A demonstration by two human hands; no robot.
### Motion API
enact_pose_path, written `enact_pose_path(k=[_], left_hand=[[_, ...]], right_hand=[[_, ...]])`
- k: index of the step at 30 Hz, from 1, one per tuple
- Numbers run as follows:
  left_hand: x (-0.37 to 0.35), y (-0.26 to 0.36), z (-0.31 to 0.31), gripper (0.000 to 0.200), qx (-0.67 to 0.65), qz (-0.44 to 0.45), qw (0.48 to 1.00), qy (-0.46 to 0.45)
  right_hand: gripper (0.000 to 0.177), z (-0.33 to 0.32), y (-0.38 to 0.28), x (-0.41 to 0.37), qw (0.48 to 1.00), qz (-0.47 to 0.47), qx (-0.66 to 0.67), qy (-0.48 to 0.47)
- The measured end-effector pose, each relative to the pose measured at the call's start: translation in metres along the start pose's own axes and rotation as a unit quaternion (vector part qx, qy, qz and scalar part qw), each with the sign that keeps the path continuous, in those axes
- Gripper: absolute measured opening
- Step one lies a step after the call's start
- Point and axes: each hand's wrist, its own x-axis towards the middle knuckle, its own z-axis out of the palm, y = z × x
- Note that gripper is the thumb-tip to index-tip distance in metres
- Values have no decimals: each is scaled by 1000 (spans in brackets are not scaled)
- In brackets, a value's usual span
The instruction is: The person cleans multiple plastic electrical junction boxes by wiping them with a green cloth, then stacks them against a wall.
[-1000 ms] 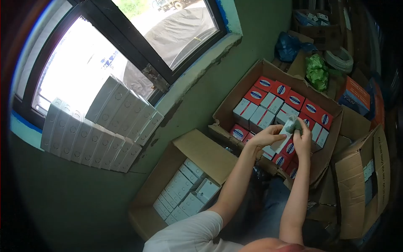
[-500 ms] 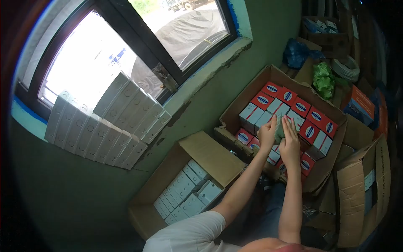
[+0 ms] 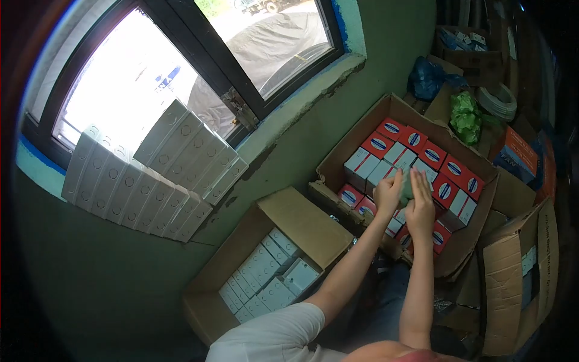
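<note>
My left hand (image 3: 389,192) and my right hand (image 3: 420,196) are close together above an open carton (image 3: 330,154) of red and white boxes (image 3: 453,167). Between them is a small pale green, crumpled-looking thing (image 3: 407,187), mostly covered by the hands. The fingers of my left hand are curled against it. My right hand lies along its other side with the fingers stretched out and touching it. What the thing is cannot be made out.
A second carton (image 3: 208,289) with white square boxes (image 3: 260,264) stands at lower left. More white boxes (image 3: 193,148) are stacked by the window. Green (image 3: 465,117) and blue (image 3: 426,78) plastic bags lie at upper right, and an open carton (image 3: 503,289) is at right.
Both hands have shifted slightly to the right. Less of the pale green thing shows between them, and it looks more compact.
</note>
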Motion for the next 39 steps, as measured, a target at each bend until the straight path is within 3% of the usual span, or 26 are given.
enact_pose_path(k=[1, 4, 5, 8, 9, 12, 16, 23, 27, 30, 31, 33, 34, 35, 36, 38, 39], left_hand=[[-2, 11, -3, 57, 26, -24, 999, -1], [9, -2, 1, 56, -73, -31, 997, 1], [13, -11, 1, 53, -130, -43, 990, -41], [1, 12, 1, 51, -277, -183, 943, -13], [2, 13, -2, 50, -277, -188, 942, -12], [8, 15, -11, 51, -309, -189, 932, 0], [11, 12, -19, 55, -357, -179, 917, 18], [11, 6, -13, 58, -261, -207, 940, -75], [19, 5, -19, 59, -390, -184, 902, -12], [17, 4, -15, 65, -390, -199, 899, -8], [14, 8, -13, 68, -405, -206, 891, -26], [8, 15, -8, 72, -432, -220, 872, -65], [6, 18, -5, 72, -403, -192, 891, -84], [4, 20, -3, 73, -372, -163, 908, -102], [0, 26, -4, 74, -340, -135, 923, -120], [-12, 31, -13, 56, -265, 30, 953, -146], [-15, 29, -16, 52, -226, 96, 955, -167]], right_hand=[[68, 2, 10, -1, 999, 38, 3, 24], [66, 8, 36, 0, 986, 107, 63, 109], [64, 12, 39, -1, 979, 130, 86, 131], [63, 3, 26, 2, 944, 234, 215, 90], [54, 9, 27, 2, 944, 189, 214, 163], [46, 24, 68, -10, 942, 236, 238, -26], [35, 24, 58, -13, 943, 255, 203, -71], [38, 8, 44, -2, 915, 240, 325, 28], [41, 28, 63, -15, 955, 215, 192, -71], [41, 30, 59, -13, 957, 229, 176, -38], [41, 40, 69, -15, 944, 276, 181, 2], [43, 50, 90, -17, 859, 349, 368, 66], [45, 40, 78, -11, 799, 379, 456, 99], [49, 29, 65, -9, 690, 422, 573, 131], [47, 27, 67, -8, 669, 426, 592, 142], [44, 23, 71, -16, 623, 440, 625, 169], [42, 20, 72, -20, 632, 403, 643, 160]])
